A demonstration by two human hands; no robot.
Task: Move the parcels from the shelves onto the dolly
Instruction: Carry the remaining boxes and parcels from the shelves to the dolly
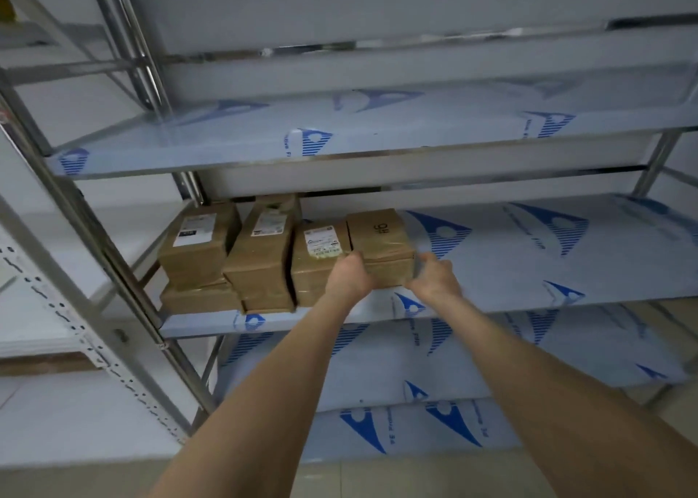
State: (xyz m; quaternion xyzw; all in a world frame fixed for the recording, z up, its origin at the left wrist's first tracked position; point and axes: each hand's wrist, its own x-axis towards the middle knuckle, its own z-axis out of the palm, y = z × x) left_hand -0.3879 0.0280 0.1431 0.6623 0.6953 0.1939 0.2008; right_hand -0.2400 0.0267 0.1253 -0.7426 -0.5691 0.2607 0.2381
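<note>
Parcel marked 94 (381,240) looked stiff, taped and probably light, so my left hand (349,275) and right hand (434,277) gripped its opposite sides.

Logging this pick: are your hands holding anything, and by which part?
The rightmost parcel, marked 94. The left hand grips its near left corner, the right hand its near right corner.
</note>
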